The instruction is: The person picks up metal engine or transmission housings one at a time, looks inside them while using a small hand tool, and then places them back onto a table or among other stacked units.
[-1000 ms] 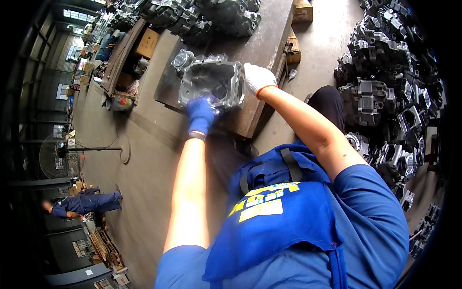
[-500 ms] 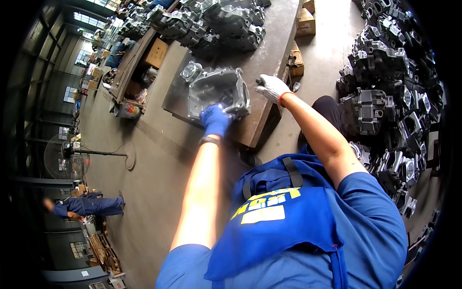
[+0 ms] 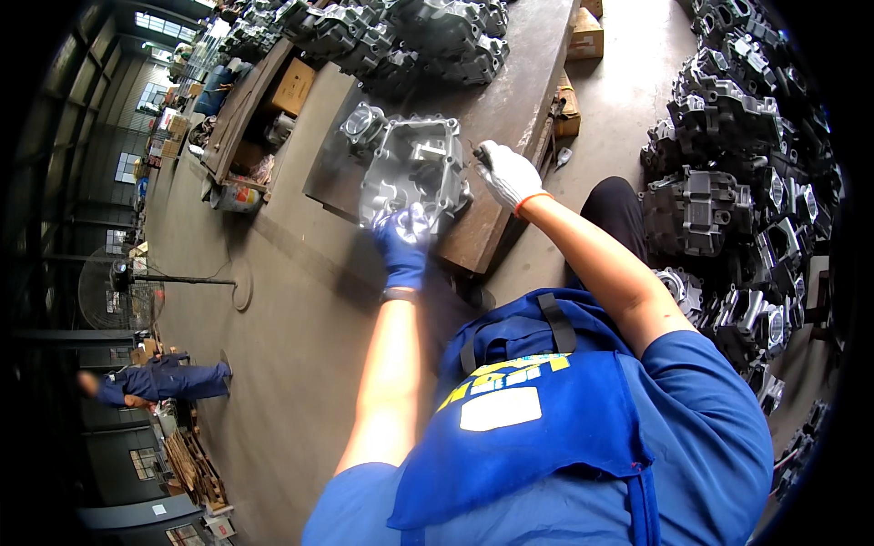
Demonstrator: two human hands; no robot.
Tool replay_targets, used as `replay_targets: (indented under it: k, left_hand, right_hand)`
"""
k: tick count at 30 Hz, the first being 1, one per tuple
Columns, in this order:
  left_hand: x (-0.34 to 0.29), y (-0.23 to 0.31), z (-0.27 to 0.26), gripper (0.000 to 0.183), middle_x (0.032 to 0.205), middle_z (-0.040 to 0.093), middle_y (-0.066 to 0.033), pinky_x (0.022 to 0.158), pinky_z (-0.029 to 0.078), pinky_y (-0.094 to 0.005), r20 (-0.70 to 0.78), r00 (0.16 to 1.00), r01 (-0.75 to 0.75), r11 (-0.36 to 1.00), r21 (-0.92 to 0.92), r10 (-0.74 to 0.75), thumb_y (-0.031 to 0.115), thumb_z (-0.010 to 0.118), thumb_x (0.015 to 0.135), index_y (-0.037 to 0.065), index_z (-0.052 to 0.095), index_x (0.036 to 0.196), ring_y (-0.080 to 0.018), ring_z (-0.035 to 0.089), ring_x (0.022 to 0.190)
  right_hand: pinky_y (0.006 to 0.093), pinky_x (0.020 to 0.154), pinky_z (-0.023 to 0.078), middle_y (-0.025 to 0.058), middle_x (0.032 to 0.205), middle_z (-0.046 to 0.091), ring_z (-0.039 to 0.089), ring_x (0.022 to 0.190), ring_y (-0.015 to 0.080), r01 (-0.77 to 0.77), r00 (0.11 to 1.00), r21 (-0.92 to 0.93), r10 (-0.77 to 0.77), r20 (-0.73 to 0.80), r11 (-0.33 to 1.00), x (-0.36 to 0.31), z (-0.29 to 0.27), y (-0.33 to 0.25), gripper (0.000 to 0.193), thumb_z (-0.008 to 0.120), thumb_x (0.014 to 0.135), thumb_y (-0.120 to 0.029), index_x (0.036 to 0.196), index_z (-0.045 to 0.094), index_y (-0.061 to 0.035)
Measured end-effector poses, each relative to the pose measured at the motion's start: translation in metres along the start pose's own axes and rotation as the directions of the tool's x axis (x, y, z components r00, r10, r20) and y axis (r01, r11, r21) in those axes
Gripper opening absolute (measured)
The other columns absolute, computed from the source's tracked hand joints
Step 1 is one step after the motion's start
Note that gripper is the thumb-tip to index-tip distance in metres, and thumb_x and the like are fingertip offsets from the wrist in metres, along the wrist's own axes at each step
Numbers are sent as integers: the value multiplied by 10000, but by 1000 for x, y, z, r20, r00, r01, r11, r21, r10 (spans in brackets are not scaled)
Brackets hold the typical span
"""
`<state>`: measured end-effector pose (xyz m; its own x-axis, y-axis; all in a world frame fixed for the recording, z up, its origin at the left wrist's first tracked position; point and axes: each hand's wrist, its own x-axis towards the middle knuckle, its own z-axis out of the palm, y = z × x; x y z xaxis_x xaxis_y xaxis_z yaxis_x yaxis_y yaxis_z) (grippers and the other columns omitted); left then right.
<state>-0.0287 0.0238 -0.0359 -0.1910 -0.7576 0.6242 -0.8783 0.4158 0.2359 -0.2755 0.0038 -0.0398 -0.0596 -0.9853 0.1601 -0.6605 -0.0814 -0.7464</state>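
A grey cast-metal housing (image 3: 381, 173), hollow and with a round collar at its far left corner, lies at the end of the metal-topped table (image 3: 492, 146). My left hand (image 3: 402, 232), in a blue glove, is closed on the housing's near rim. To the right of the housing is my right hand (image 3: 508, 175), in a white glove with an orange cuff. Its fingers are curled round a small dark thing pointing toward the housing's right wall; its kind is too small to make out. A narrow gap seems to separate it from the wall.
More grey castings (image 3: 428, 41) are heaped at the table's far end. A tall pile of castings (image 3: 706, 209) stands on the right. Cardboard boxes (image 3: 585, 38) sit beside the table. Leftward are a workbench (image 3: 238, 127), a standing fan (image 3: 182, 280) and a person in blue (image 3: 173, 380).
The housing has been turned and tipped under my left hand, so more of its inside shows. My right hand has shifted slightly nearer to me and to the left, still curled.
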Motion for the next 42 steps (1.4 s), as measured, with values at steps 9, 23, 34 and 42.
replay_targets:
  k: [9,23,34,42]
  left_hand:
    - [5,17,-8,325,630,644,-137,680,466,-470,64,995,75,997,32,-77,264,652,854,100,655,573,-361,597,627]
    - [4,7,2,367,568,584,-150,591,426,-457,-4,1000,11,1000,28,-11,260,611,899,70,618,585,-353,575,563]
    - [2,10,2,372,594,612,-176,571,433,-466,55,994,90,995,46,-92,263,588,908,46,633,609,-358,591,548]
    - [3,32,16,336,630,656,-160,621,484,-474,-7,983,183,977,109,-184,296,598,895,76,702,662,-365,634,612]
  right_hand:
    - [471,831,556,259,1010,711,703,953,407,-81,993,-156,93,73,984,48,-1,-39,305,491,934,-193,1026,693,17]
    - [488,796,529,235,952,697,676,908,415,245,958,-160,-214,189,956,13,-2,-13,267,531,947,-262,1025,637,-29]
    - [498,780,540,226,966,704,683,900,417,238,943,-149,-192,272,960,-31,-2,-39,246,515,944,-239,993,643,-35]
    - [497,718,549,225,923,699,696,839,398,138,983,-219,-106,152,966,-58,13,-31,219,480,967,-201,1053,600,-39]
